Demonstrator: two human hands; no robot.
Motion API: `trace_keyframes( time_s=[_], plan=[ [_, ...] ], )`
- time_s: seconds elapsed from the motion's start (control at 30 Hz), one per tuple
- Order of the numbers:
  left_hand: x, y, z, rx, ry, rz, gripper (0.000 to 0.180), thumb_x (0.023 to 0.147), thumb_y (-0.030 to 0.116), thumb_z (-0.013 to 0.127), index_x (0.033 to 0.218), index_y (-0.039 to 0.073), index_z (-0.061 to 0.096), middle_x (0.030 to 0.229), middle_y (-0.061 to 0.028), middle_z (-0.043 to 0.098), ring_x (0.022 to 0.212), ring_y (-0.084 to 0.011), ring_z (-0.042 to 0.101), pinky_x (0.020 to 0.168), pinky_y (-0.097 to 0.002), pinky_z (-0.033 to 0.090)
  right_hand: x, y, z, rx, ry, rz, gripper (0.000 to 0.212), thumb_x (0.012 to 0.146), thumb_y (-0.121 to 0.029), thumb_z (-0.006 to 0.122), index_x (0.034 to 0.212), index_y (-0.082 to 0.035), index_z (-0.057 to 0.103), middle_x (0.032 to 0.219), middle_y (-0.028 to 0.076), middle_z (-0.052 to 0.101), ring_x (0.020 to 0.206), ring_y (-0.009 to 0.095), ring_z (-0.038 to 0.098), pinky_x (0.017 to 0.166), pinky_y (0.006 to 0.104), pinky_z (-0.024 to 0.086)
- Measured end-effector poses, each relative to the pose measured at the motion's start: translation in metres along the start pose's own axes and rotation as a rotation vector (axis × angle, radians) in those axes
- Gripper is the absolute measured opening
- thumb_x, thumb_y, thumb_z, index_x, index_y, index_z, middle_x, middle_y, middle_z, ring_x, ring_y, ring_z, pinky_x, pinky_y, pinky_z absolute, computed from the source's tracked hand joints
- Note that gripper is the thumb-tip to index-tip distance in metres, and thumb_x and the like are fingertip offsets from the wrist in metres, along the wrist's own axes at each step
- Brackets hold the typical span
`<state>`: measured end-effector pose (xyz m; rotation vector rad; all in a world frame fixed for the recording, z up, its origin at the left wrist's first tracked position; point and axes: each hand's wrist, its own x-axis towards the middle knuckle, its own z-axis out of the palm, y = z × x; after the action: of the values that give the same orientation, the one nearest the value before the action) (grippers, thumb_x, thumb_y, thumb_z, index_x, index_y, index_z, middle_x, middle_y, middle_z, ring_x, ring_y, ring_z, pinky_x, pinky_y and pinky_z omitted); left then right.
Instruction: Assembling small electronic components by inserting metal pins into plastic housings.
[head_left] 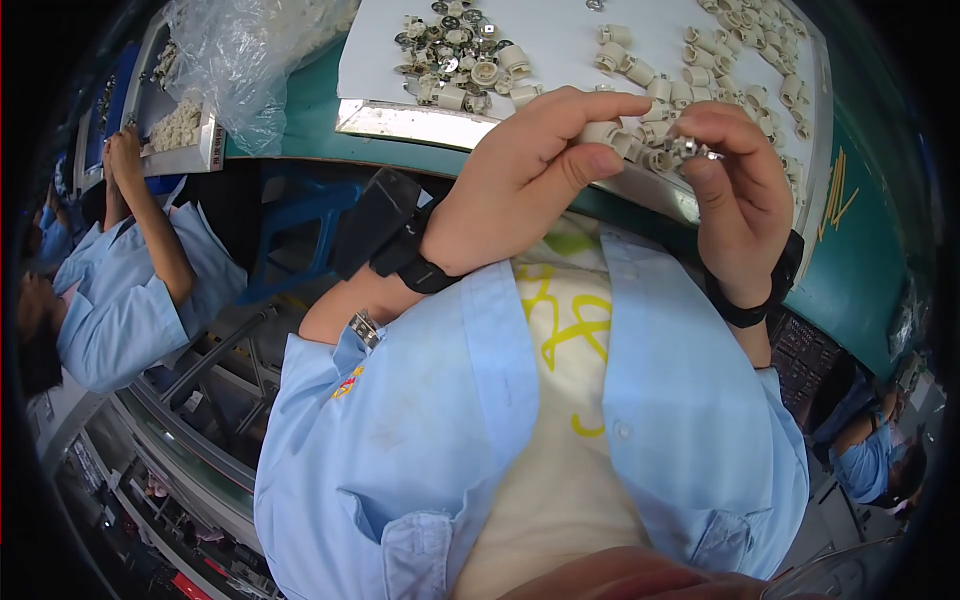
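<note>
My left hand [535, 150] is over the front edge of the white-topped tray [400, 121], thumb and forefinger around a short off-white plastic cylinder [603, 134]. Just right of it, my right hand [742, 185] pinches a small shiny metal part [690, 148] between thumb and fingertips. The two pieces are close together, and the fingers partly cover both. Behind my hands many similar off-white cylinders [697, 57] lie loose on the tray. Left of them is a heap of metal parts [455, 50] mixed with white pieces.
A clear plastic bag [235, 75] of white parts sits left of the tray on the green table [300, 120]. At the far left a co-worker in a light blue shirt [130, 290] sits by another tray. A blue stool [310, 225] stands between us. Another person [870, 455] is at lower right.
</note>
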<state>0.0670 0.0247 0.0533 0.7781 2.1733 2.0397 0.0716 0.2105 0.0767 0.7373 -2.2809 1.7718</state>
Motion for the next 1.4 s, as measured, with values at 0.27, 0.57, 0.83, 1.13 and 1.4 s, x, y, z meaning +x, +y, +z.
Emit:
trace_keyframes(
  time_s=[0.27,0.57,0.83,1.13,1.4],
  plan=[
    [-0.006,-0.012,-0.004,-0.75,-0.08,-0.21,0.027,0.086,0.016,0.055,0.107,0.003,0.045,0.097,-0.0065,0.056,0.084,-0.011,0.056,0.074,-0.0223,0.045,0.004,-0.007,0.007,-0.076,-0.01,-0.037,0.019,0.075,-0.003,0.063,0.093,-0.001,0.059,0.088,0.01,0.057,0.08,0.019,0.054,0.071,0.026,0.043],
    [-0.004,0.001,0.001,-0.693,0.043,-0.247,0.032,0.076,-0.004,0.063,0.104,0.0,0.051,0.094,-0.0075,0.058,0.085,-0.0094,0.057,0.073,-0.02,0.048,0.002,-0.005,0.012,-0.139,0.026,-0.091,0.021,0.071,0.0,0.065,0.091,-0.001,0.061,0.084,0.01,0.058,0.077,0.02,0.054,0.068,0.0266,0.043],
    [-0.003,0.007,0.001,-0.633,0.078,-0.27,0.025,0.075,-0.003,0.064,0.1,-0.002,0.057,0.096,-0.0065,0.058,0.085,-0.0084,0.057,0.073,-0.0193,0.047,0.001,-0.008,0.009,-0.171,0.006,-0.121,0.022,0.07,0.001,0.065,0.091,0.0,0.062,0.082,0.01,0.059,0.076,0.02,0.054,0.067,0.0268,0.043],
    [-0.004,0.009,0.0,-0.395,0.061,-0.238,0.024,0.079,0.002,0.062,0.103,0.0,0.056,0.091,-0.0026,0.057,0.077,-0.0053,0.052,0.069,-0.0177,0.043,0.001,-0.007,0.012,-0.142,0.055,-0.1,0.023,0.069,0.001,0.066,0.092,0.0,0.063,0.081,0.008,0.059,0.076,0.021,0.054,0.068,0.0275,0.043],
    [-0.005,0.006,-0.007,-0.364,0.017,-0.184,0.024,0.081,0.005,0.061,0.104,0.001,0.054,0.086,-0.0021,0.056,0.078,-0.0046,0.051,0.07,-0.0173,0.042,0.008,-0.012,0.007,-0.221,-0.025,-0.118,0.025,0.067,0.004,0.065,0.092,-0.001,0.064,0.079,0.008,0.058,0.075,0.021,0.054,0.068,0.0281,0.044]
  ],
)
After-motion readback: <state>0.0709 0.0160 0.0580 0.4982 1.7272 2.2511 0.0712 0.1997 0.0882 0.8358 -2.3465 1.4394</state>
